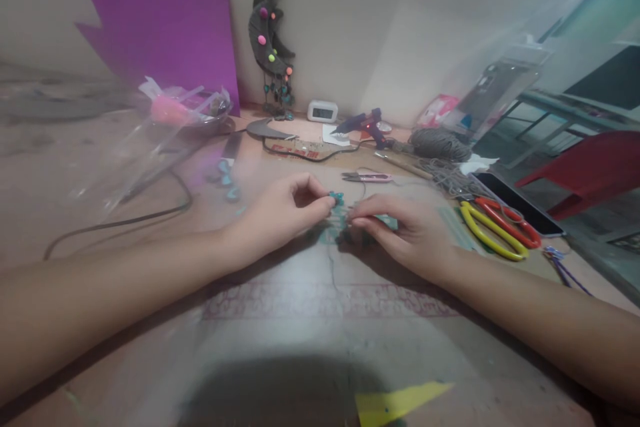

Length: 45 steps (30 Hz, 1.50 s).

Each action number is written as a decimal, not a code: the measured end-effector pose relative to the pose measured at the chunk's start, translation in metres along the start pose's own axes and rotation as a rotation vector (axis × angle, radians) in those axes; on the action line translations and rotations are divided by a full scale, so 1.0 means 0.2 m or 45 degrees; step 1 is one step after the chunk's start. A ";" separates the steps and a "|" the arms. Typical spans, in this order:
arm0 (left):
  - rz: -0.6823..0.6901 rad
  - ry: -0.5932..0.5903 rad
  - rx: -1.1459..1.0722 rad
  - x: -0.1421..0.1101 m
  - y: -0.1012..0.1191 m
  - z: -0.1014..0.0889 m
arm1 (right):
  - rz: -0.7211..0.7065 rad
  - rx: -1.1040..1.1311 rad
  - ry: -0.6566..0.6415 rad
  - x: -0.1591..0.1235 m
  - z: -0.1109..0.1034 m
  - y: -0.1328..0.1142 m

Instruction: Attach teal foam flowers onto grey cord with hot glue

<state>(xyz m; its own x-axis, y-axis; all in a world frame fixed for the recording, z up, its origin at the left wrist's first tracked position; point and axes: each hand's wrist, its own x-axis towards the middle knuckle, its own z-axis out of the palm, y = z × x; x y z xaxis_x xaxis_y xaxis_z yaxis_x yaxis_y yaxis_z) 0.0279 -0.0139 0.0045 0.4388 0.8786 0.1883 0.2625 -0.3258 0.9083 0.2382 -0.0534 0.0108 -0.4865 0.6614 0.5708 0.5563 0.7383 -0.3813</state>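
Observation:
My left hand [283,210] is closed in a pinch over the middle of the table. At its thumb and index fingertips it holds a small shiny teal bead piece [337,198], whose exact shape is too small to make out. Just to the right, my right hand [413,230] also pinches with thumb and index finger; what lies between them is hidden. A thin dark thread [331,265] runs down the table below the fingertips. Under and between the hands shows a blurred teal-green patterned patch [330,233]. Pink-handled thread snips [373,177] lie just beyond the hands.
At the right are yellow-and-red-handled scissors [495,230], a phone [520,203] and grey yarn [437,145]. A glue gun [367,127], a white digital clock [323,111] and a grey crescent [270,128] stand behind. Left, there is a plastic-filled bowl [200,121]; a moon hanging [267,47] is on the wall.

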 end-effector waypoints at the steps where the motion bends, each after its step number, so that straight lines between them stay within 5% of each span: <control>1: -0.021 -0.014 -0.027 0.00 -0.01 0.00 | 0.004 -0.031 0.055 0.00 0.00 0.00; 5: 0.030 -0.074 -0.166 0.00 -0.03 0.02 | 0.099 -0.082 0.208 0.01 0.00 -0.02; 15: 0.279 -0.096 0.020 -0.05 -0.02 0.02 | 0.294 0.014 0.181 0.03 0.00 -0.04; 25: 0.204 -0.109 0.045 -0.04 -0.03 0.02 | 0.522 0.549 0.111 0.02 0.04 -0.03; 39: 0.003 -0.197 -0.020 -0.04 -0.05 0.01 | 0.446 0.396 0.057 0.00 0.04 -0.03; 45: 0.057 -0.194 -0.111 -0.04 -0.05 0.02 | 0.392 0.308 0.049 0.00 0.05 -0.02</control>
<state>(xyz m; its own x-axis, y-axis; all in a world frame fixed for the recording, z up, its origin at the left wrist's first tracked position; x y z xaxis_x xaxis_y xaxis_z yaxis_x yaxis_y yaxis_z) 0.0261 -0.0197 -0.0076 0.5754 0.7986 0.1766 0.1672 -0.3262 0.9304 0.2301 -0.0543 0.0057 -0.2933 0.8547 0.4282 0.4950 0.5190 -0.6969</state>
